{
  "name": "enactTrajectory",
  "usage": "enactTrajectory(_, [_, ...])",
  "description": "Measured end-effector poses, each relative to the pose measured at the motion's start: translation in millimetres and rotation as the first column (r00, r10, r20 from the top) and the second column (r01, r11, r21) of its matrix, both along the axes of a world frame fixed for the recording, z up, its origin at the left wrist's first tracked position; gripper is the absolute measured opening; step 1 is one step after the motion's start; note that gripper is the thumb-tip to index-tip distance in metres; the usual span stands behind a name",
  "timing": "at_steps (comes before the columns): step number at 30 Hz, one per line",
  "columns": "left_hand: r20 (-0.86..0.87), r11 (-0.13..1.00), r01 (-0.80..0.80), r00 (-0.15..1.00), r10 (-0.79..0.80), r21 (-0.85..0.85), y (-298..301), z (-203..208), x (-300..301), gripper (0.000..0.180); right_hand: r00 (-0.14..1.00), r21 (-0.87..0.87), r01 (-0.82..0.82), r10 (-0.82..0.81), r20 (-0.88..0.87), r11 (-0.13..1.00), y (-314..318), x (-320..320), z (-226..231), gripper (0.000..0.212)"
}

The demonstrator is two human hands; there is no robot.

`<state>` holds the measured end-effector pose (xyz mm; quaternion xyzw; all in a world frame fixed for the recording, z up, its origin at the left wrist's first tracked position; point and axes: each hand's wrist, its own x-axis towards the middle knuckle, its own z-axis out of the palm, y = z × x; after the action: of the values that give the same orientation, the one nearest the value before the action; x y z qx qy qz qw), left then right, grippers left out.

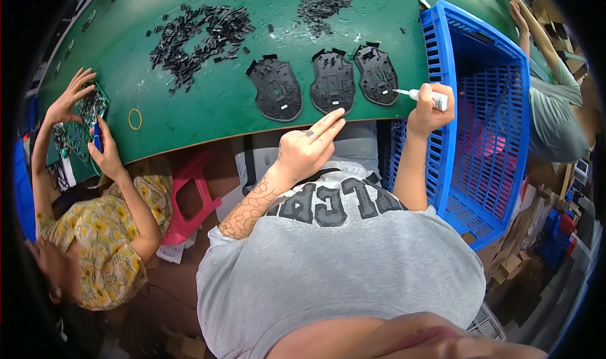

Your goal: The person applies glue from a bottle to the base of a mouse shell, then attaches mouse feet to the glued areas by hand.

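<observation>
Three black mouse base shells lie in a row along the near edge of the green table. My right hand [431,111] grips a small white glue bottle [440,100], its thin nozzle pointing left at the lower part of the right shell [377,75]. My left hand [309,145] has its index and middle fingers stretched out, the tips at the lower edge of the middle shell [332,81]. Whether it holds anything under the curled fingers is hidden, but nothing shows. The left shell [276,89] lies untouched by either hand. Each shell carries a small white label near its lower end.
A large pile of small black plastic parts [221,30] and a smaller one [322,8] lie farther back. A yellow rubber band [134,119] rests at left. A blue crate [486,106] stands against the table's right. Co-workers at left, handling circuit boards [79,131], and far right.
</observation>
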<state>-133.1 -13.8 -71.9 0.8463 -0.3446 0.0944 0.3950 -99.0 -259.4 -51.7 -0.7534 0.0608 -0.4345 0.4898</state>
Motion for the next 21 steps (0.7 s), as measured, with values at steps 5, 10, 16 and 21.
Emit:
enactTrajectory(5, [-0.013,1.000,0.006,1.000,-0.005,0.014,-0.9,-0.4,0.8,0.043,0.998,0.075,-0.015,0.019,-0.056,0.997,-4.7,-1.9,-7.7,0.014])
enactTrajectory(10, [-0.012,1.000,0.003,1.000,-0.003,0.010,-1.3,-1.2,2.4,0.043,0.993,0.120,-0.038,0.051,-0.111,0.992,-2.3,1.7,-6.4,0.023])
enactTrajectory(16, [0.000,1.000,0.000,1.000,0.000,-0.001,-1.7,-2.9,2.2,0.043,0.986,0.095,-0.024,0.039,-0.162,0.995,-3.7,2.3,-7.9,0.025])
enactTrajectory(21, [0.003,1.000,0.008,1.000,-0.008,0.009,-1.7,-3.4,2.0,0.043,0.989,0.122,-0.027,0.044,-0.139,0.992,-1.6,4.0,-4.9,0.024])
